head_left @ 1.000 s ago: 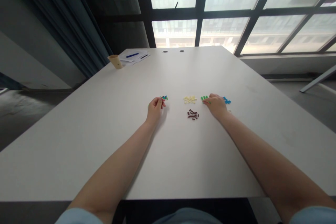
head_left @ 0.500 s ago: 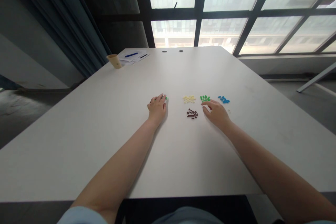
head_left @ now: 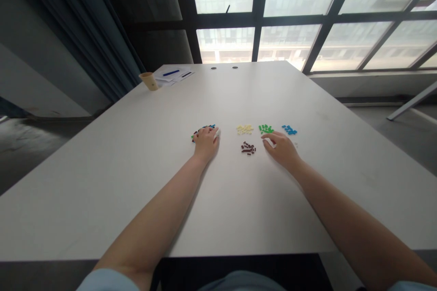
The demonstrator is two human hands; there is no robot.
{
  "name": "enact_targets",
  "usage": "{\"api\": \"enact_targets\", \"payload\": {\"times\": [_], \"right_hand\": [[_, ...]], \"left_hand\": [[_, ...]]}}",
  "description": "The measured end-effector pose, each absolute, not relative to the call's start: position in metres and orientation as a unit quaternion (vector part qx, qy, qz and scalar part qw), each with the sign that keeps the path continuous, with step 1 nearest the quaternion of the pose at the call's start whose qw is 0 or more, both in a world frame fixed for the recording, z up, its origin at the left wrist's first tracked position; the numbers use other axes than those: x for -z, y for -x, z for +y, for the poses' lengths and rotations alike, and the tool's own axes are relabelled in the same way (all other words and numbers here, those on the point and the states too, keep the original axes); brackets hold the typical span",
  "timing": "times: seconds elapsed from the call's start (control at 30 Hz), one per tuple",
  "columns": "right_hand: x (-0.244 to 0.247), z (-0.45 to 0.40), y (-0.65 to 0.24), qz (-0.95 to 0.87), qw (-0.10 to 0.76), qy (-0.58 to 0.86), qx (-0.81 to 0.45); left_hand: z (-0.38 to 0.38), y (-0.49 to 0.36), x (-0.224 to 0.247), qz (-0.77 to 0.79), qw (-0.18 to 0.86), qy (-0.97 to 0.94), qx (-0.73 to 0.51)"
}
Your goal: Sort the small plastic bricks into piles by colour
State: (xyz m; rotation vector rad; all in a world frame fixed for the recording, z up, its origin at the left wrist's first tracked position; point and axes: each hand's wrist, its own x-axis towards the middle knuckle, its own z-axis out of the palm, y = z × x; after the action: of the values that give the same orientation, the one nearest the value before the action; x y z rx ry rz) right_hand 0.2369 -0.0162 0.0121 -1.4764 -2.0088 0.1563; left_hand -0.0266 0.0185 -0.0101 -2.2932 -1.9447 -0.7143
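My left hand (head_left: 206, 142) rests over a mixed pile of small coloured pieces (head_left: 209, 126), its fingers bent onto them; whether it grips one is hidden. My right hand (head_left: 280, 146) lies on the table with thumb and forefinger apart and nothing seen between them. Just beyond its fingertips is a group of green pieces (head_left: 266, 129). Pale yellow pieces (head_left: 245, 129) lie to the left of the green ones, and blue pieces (head_left: 289, 130) to the right. Dark brown pieces (head_left: 248, 148) are spread between my two hands, nearer to the right one.
The white table (head_left: 235, 209) fills most of the view. At its far left stand a tan cup (head_left: 149, 81) and papers (head_left: 167, 80) with a blue pen (head_left: 171, 72). A few tiny pale pieces (head_left: 297, 145) lie right of my right hand.
My left hand has drawn back slightly toward me, uncovering more of the mixed pile under its fingers. My right hand has stayed nearly in place.
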Motion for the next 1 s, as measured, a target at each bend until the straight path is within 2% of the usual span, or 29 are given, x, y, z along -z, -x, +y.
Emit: {"api": "enact_targets", "payload": {"times": [0.13, 0.33, 0.53, 0.73, 0.87, 1.0], "right_hand": [[-0.011, -0.016, -0.237, -0.768, 0.312, 0.556, -0.06], [-0.01, -0.016, -0.237, -0.77, 0.315, 0.551, -0.057], [-0.011, -0.016, -0.239, -0.77, 0.309, 0.555, -0.063], [-0.007, -0.015, -0.24, -0.777, 0.303, 0.547, -0.073], [-0.006, -0.015, -0.239, -0.78, 0.3, 0.543, -0.082], [-0.006, -0.016, -0.238, -0.781, 0.298, 0.543, -0.08]], "left_hand": [[0.017, 0.027, 0.011, -0.634, 0.024, 0.745, 0.205], [0.019, 0.027, 0.01, -0.596, -0.023, 0.762, 0.254], [0.01, 0.018, 0.003, -0.53, -0.198, 0.709, 0.421], [-0.029, -0.007, -0.028, -0.355, -0.351, 0.602, 0.623], [-0.054, -0.018, -0.049, -0.297, -0.388, 0.561, 0.668], [-0.063, -0.021, -0.055, -0.274, -0.355, 0.547, 0.707]]}}
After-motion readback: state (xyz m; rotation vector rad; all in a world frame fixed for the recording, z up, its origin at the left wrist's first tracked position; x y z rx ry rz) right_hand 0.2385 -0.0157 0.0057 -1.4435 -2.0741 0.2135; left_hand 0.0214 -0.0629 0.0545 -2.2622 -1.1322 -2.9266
